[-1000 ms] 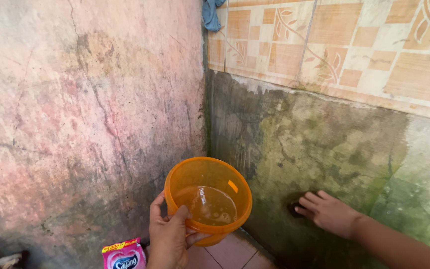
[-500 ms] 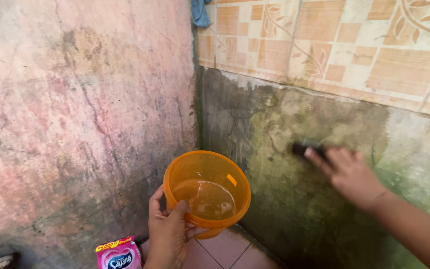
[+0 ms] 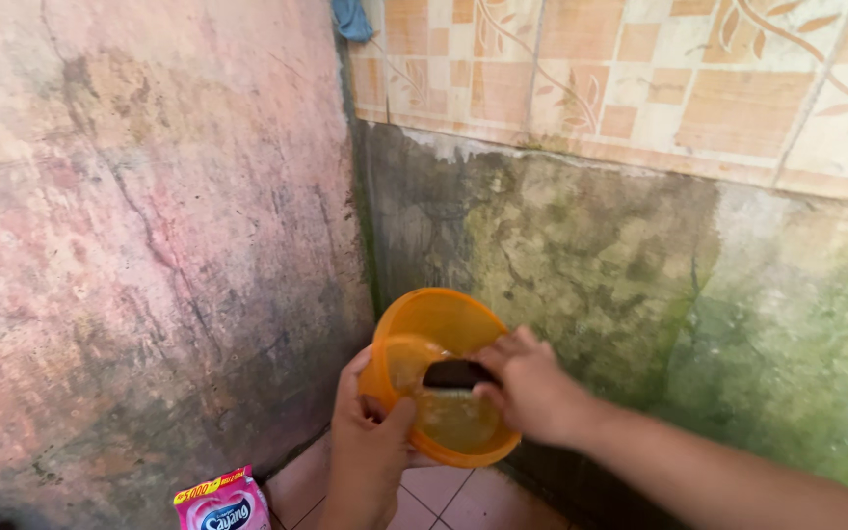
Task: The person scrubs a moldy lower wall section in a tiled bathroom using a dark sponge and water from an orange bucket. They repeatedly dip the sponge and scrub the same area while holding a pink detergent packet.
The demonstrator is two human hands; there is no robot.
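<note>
My left hand [image 3: 370, 442] grips the near rim of an orange plastic bowl [image 3: 434, 329], which is tilted toward my right side and holds some soapy water. My right hand [image 3: 532, 388] is closed on a small dark scrubber [image 3: 455, 373] and holds it inside the bowl, at the water. Behind the bowl rises a stained wall [image 3: 591, 265], green with moss on its lower part.
A pink, cracked wall [image 3: 149, 245] stands at the left and meets the mossy wall in a corner. Patterned orange tiles [image 3: 640, 79] cover the upper right wall. A pink sachet [image 3: 223, 505] lies on the tiled floor [image 3: 444, 491]. A blue cloth [image 3: 350, 18] hangs at the top.
My right hand left the mossy wall and brought the dark scrubber down into the bowl. My left hand tilted the bowl toward it. The view shifted rightward.
</note>
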